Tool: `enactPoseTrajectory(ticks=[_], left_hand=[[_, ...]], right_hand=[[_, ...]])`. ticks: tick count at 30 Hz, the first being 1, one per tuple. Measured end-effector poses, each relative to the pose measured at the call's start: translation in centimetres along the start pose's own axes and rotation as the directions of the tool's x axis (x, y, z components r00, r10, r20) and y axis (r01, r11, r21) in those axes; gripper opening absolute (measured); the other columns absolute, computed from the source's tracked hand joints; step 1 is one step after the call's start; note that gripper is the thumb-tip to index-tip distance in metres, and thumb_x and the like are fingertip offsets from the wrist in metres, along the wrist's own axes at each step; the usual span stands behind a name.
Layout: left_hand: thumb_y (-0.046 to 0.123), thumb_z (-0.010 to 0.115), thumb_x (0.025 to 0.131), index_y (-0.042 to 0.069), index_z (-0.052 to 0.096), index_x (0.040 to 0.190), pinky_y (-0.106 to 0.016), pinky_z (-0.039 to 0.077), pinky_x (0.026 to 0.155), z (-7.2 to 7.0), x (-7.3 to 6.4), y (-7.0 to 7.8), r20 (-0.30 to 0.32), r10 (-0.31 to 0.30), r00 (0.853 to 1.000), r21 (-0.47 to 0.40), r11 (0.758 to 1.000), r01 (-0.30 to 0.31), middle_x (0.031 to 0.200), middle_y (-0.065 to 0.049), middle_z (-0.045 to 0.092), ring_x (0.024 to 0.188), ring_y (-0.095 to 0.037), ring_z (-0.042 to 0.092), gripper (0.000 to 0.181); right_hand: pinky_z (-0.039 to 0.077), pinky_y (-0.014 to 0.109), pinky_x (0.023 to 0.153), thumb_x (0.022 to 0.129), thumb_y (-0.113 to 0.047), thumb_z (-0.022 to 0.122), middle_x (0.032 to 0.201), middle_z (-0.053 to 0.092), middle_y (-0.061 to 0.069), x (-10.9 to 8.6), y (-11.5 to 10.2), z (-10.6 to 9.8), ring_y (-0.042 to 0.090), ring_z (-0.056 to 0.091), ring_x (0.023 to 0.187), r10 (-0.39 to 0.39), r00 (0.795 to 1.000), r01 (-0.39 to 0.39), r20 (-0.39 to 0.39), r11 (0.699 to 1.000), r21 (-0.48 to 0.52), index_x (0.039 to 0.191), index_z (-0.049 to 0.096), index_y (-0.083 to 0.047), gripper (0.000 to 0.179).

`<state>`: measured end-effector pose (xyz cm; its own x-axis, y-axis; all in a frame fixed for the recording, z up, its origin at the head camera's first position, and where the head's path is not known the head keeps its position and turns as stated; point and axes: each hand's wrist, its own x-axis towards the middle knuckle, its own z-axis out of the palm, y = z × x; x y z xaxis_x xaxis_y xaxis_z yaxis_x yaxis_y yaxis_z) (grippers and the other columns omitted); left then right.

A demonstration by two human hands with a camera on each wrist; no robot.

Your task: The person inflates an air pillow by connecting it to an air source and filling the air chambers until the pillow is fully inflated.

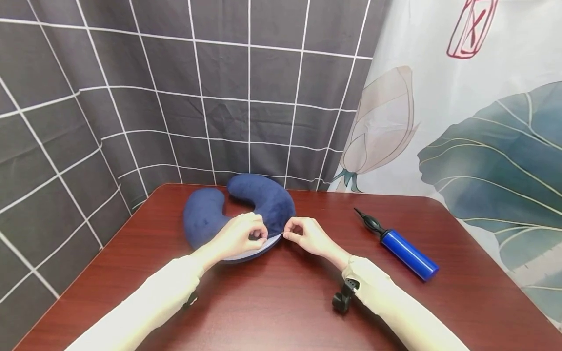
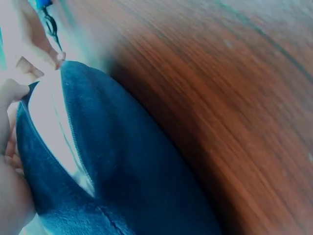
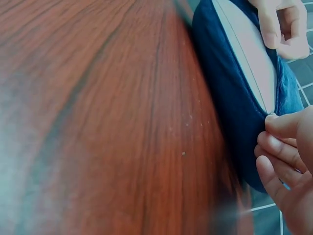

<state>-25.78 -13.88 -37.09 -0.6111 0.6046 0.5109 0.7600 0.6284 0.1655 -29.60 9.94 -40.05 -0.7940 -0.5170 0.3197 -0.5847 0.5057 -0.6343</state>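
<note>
A navy plush U-shaped neck pillow [image 1: 274, 202] lies on the table, its ends pointing away. Along its near outer side the zipper is unzipped, and a white inner [image 3: 244, 46] shows through the long gap. My left hand [image 1: 246, 231] pinches the cover's upper edge beside this opening, thumb against the fabric. At the right end of the gap, my right hand [image 1: 309, 236] pinches the small zipper pull [image 3: 270, 115] between thumb and index finger. The pull itself is mostly hidden by the fingertips.
To the right lies a blue hand pump [image 1: 408, 253] with a black nozzle pointing back left. The reddish-brown table [image 1: 281, 302] ends at a dark grid-patterned curtain [image 1: 224, 122] behind. A white curtain with flower prints [image 1: 395, 161] hangs at the right.
</note>
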Motion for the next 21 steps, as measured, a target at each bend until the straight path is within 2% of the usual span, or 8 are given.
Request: enactPoseTrajectory(ticks=[4, 9, 12, 15, 21], left_hand=[[0.013, 0.075, 0.075, 0.022, 0.066, 0.071, -0.017, 0.039, 0.062, -0.1, 0.5, 0.6, 0.008, -0.059, 0.998, -0.022, 0.998, 0.059, 0.068, 0.010, 0.051, 0.066, -0.003, 0.047, 0.013], [0.013, 0.075, 0.074, 0.021, 0.067, 0.069, -0.014, 0.039, 0.059, 0.4, 1.2, 1.5, 0.004, -0.097, 0.995, -0.014, 0.995, 0.097, 0.065, 0.011, 0.051, 0.062, 0.000, 0.045, 0.013], [0.012, 0.075, 0.072, 0.021, 0.067, 0.067, -0.014, 0.038, 0.059, 0.6, 1.3, 1.7, 0.024, -0.100, 0.995, -0.011, 0.995, 0.101, 0.064, 0.011, 0.051, 0.061, 0.001, 0.044, 0.013], [0.013, 0.074, 0.072, 0.021, 0.068, 0.068, -0.013, 0.037, 0.059, 0.8, 1.5, 1.4, 0.058, -0.075, 0.995, -0.016, 0.997, 0.076, 0.064, 0.011, 0.051, 0.061, 0.001, 0.044, 0.012], [0.013, 0.074, 0.072, 0.020, 0.069, 0.067, -0.014, 0.035, 0.059, 1.0, 1.7, 1.2, 0.103, -0.084, 0.991, -0.001, 0.996, 0.085, 0.064, 0.009, 0.050, 0.061, -0.001, 0.043, 0.010]], right_hand=[[0.048, 0.020, 0.070, 0.087, -0.014, 0.073, 0.078, 0.067, -0.003, 0.2, 0.2, -0.3, 0.006, 0.059, 0.071, 0.023, 1.000, -0.023, -0.013, 1.000, 0.008, 0.081, 0.067, -0.017, 0.009], [0.048, 0.023, 0.069, 0.087, -0.013, 0.073, 0.076, 0.066, -0.004, 0.0, 0.5, -0.5, 0.005, 0.057, 0.070, 0.024, 0.999, -0.024, -0.035, 1.000, -0.008, 0.080, 0.066, -0.018, 0.010], [0.048, 0.024, 0.070, 0.087, -0.013, 0.072, 0.076, 0.066, -0.004, -0.3, 0.7, -0.5, 0.006, 0.057, 0.072, -0.006, 1.000, 0.005, -0.029, 1.000, -0.026, 0.081, 0.065, -0.017, 0.010], [0.048, 0.025, 0.073, 0.087, -0.012, 0.072, 0.077, 0.065, -0.004, -0.6, 0.9, -0.4, 0.006, 0.057, 0.075, -0.026, 0.999, 0.025, -0.030, 0.999, -0.031, 0.081, 0.064, -0.016, 0.011], [0.049, 0.026, 0.073, 0.086, -0.011, 0.073, 0.076, 0.066, -0.004, -0.9, 0.9, -0.4, 0.007, 0.058, 0.075, -0.017, 0.999, 0.015, -0.042, 0.999, -0.034, 0.080, 0.066, -0.017, 0.011]])
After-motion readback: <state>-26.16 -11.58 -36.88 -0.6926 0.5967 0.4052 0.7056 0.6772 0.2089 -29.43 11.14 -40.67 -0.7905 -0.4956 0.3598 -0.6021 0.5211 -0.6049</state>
